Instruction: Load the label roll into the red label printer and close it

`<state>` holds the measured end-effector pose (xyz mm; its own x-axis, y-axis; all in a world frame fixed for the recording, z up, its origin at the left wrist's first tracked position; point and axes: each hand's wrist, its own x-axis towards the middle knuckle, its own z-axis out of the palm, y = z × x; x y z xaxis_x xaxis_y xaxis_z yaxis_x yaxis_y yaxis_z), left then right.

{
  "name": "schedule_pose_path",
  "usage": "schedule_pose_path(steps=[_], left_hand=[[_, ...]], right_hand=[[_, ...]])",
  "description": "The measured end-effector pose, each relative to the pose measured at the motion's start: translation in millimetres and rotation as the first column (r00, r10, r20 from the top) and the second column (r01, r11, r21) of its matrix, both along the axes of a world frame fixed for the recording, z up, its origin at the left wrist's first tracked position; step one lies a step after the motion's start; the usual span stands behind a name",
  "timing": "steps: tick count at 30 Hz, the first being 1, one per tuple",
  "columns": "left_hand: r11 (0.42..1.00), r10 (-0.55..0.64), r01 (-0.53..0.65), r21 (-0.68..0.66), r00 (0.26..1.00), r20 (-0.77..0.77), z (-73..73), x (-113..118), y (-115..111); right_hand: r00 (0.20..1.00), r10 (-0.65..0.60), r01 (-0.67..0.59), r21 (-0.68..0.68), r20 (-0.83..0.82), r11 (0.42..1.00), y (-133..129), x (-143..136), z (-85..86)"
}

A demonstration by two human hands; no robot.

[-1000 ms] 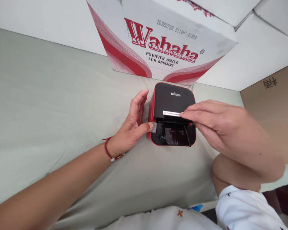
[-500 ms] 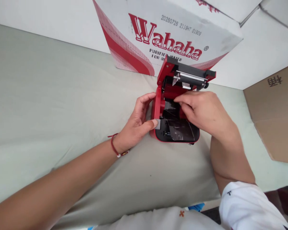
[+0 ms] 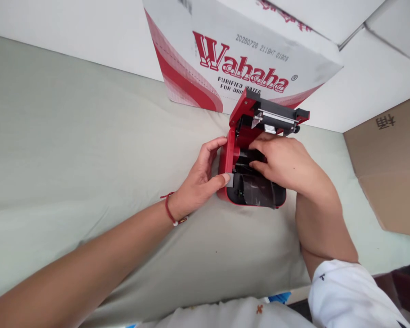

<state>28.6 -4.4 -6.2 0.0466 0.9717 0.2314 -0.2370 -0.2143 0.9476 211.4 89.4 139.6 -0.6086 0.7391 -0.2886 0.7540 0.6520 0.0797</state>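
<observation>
"So where do we have the printer (image 3: 227,155)?"

"On the cloth (image 3: 89,150), near the carton (image 3: 239,59), lid (image 3: 276,108) raised."

"And how's our grip?"

"Our left hand (image 3: 198,186) is loosely spread, thumb on the grey tab (image 3: 231,181), fingertips against the printer's side. Our right hand (image 3: 283,159) reaches inside, thumb and forefinger parted near the dark film (image 3: 258,191); we can't tell whether they grip anything."

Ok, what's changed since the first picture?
The lid has swung up, opening the machine. The right hand has left the lid's front edge and reached inside. The left hand stays at the machine's side, thumb on the grey tab.
</observation>
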Motion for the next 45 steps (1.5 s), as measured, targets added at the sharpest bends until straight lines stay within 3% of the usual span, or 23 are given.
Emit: schedule_pose_path(steps=[3,6,8,10,13,17,20,24,26,30,37,41,43,45], left_hand=[[1.0,0.001,-0.001,0.019,1.0,-0.007,-1.1,-0.7,1.0],[1.0,-0.005,0.005,0.007,1.0,-0.005,-1.4,-1.2,1.4],[1.0,-0.006,0.006,-0.001,1.0,0.004,-1.7,-1.3,1.7],[1.0,-0.005,0.005,0.001,1.0,0.018,-2.7,-1.1,2.2],[1.0,-0.002,0.002,0.003,0.999,0.037,-4.6,-0.4,2.9],[1.0,0.001,0.0,-0.02,0.999,0.051,-6.0,0.0,2.5],[1.0,-0.006,0.007,-0.027,0.999,0.045,-6.3,-0.5,1.9],[1.0,-0.011,0.011,-0.004,1.0,0.017,-6.5,-1.6,2.0],[1.0,-0.01,0.01,-0.005,1.0,0.019,-6.1,-1.8,2.5],[1.0,-0.016,0.017,-0.003,0.999,0.034,-4.3,-1.3,3.2],[1.0,-0.028,0.027,0.005,0.998,0.062,-3.4,0.7,4.4],[0.999,-0.031,0.03,0.014,0.997,0.066,-3.3,1.2,5.1],[0.999,-0.032,0.031,0.013,0.997,0.065,-2.5,1.0,5.1],[0.999,-0.04,0.039,0.008,0.997,0.067,-1.1,0.9,4.7]], right_hand=[[0.988,0.038,-0.054,-0.108,-0.147,0.993,-0.3,12.4,14.6],[0.948,0.016,-0.072,-0.167,-0.316,0.983,-6.1,37.9,43.0],[0.924,-0.079,0.007,-0.19,-0.375,0.982,-11.2,63.9,60.4],[0.912,-0.204,0.141,-0.195,-0.357,0.971,-15.1,95.3,67.3],[0.904,-0.36,0.31,-0.226,-0.229,0.923,-17.5,141.3,51.6],[0.87,-0.483,0.465,-0.163,-0.093,0.87,-22.5,170.1,6.2],[0.827,-0.499,0.489,-0.104,-0.26,0.866,-33.9,160.0,-21.3],[0.762,-0.373,0.343,-0.158,-0.529,0.926,-46.1,129.1,-49.7],[0.763,-0.318,0.296,-0.134,-0.563,0.946,-44.6,117.5,-63.9],[0.761,-0.306,0.33,-0.064,-0.572,0.942,-30.5,111.7,-84.7],[0.767,-0.311,0.355,-0.032,-0.561,0.934,-14.3,113.3,-89.7],[0.756,-0.336,0.398,-0.013,-0.562,0.917,-13.7,114.0,-81.0],[0.697,-0.358,0.459,0.002,-0.621,0.889,-17.2,121.7,-64.9],[0.545,-0.366,0.495,-0.063,-0.755,0.867,-24.1,132.4,-40.5]])
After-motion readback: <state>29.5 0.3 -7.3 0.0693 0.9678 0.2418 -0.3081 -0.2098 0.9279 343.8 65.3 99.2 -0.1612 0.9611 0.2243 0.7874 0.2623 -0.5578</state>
